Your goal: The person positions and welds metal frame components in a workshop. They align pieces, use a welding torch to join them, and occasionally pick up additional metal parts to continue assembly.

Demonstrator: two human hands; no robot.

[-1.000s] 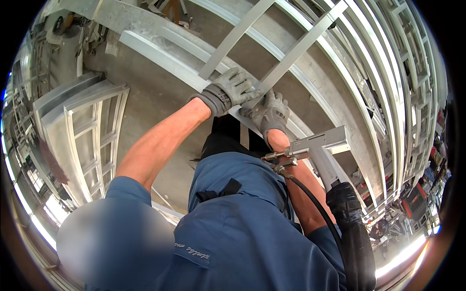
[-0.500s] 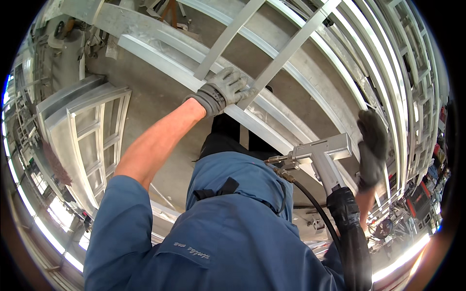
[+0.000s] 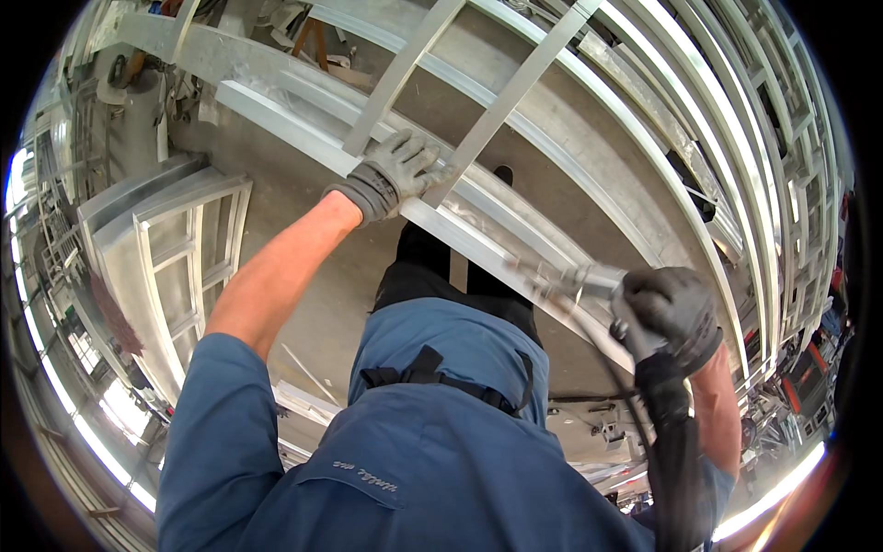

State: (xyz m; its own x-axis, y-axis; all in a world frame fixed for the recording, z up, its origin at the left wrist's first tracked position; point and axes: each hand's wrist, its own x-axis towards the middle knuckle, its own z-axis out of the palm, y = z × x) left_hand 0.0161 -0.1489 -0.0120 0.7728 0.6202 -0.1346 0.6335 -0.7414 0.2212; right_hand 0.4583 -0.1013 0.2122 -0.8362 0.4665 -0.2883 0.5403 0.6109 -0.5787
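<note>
A worker in a blue shirt (image 3: 405,478) is leaning over a large metal frame (image 3: 303,138) in a fabrication shop, seen from a head-worn camera looking straight down. The left hand (image 3: 391,175), in a grey glove, is pressing down on the frame's long rail, its fingers (image 3: 418,156) spread and curled over the spot where two slanted cross bars (image 3: 506,101) are meeting the rail; it is bracing the frame rather than lifting it. The right hand (image 3: 671,313), in a dark glove, is closing firmly around the handle of a metal hand tool (image 3: 566,281), whose blurred tip is pointing along the rail toward the joint, near the rail but well apart from the left hand. A black hose (image 3: 671,442) is running from the tool down past the right forearm.

The frame is lying flat across the work area, above a concrete floor (image 3: 313,276), with its bars already set in place. Judging by the picture, the tool is only now approaching the joint, so the work on this spot appears not yet begun; whether other joints are finished cannot be told. More pale frames (image 3: 175,248) are leaning to the left, and further ones (image 3: 782,138) are stacked to the right.
</note>
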